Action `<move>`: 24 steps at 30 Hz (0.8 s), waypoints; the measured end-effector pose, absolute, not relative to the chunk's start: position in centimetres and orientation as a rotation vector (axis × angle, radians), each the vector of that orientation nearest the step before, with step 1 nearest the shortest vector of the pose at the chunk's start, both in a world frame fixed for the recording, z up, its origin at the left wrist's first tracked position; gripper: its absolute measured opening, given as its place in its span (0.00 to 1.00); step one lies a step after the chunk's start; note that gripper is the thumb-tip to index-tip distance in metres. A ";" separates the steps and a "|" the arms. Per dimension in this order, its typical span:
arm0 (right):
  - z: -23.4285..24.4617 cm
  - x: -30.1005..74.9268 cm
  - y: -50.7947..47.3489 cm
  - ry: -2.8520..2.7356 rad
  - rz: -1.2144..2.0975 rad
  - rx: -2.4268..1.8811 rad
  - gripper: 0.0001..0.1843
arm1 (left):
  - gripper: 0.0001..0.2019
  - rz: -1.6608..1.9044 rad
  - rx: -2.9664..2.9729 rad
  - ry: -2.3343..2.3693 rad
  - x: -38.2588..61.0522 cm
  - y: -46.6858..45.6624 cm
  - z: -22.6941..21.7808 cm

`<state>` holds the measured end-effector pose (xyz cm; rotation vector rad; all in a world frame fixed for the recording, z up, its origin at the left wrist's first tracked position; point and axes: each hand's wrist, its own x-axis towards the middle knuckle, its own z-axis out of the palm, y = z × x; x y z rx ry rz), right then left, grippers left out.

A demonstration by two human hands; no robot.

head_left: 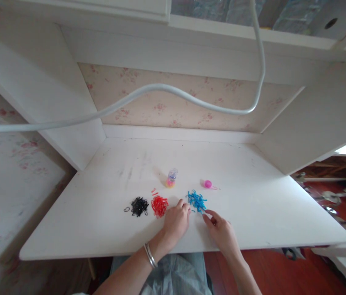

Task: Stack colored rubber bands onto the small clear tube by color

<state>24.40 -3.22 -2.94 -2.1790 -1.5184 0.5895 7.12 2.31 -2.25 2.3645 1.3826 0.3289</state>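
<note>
A pile of blue rubber bands [196, 200] lies on the white table. My right hand [222, 230] is at its near right edge, thumb and forefinger closed on a blue band there. My left hand [176, 219] rests curled on the table, between the red rubber bands [159, 205] and the blue pile. Its fingers are bent inward, and whatever they hold is hidden. Left of the red pile sits a heap of black rubber bands [139, 206], with one loose band beside it.
Behind the piles stands a small clear bottle [172, 177] with pink and yellow at its base. A round magenta piece [208, 184] with a thin pink tail lies to its right. A white cable [160, 87] hangs across the view above the table [267, 213].
</note>
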 end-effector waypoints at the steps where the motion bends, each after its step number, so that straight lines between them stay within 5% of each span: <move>1: -3.2 24.3 -3.6 -1.543 0.582 -2.185 0.21 | 0.13 0.351 2.346 1.382 7.1 2.4 -2.4; 10: -4.4 23.5 -4.0 -1.613 0.390 -2.286 0.23 | 0.11 0.749 2.151 1.285 6.1 3.6 -1.6; 24: -4.6 23.3 -4.5 -1.574 0.311 -2.254 0.25 | 0.10 1.221 2.124 1.352 4.3 9.3 6.5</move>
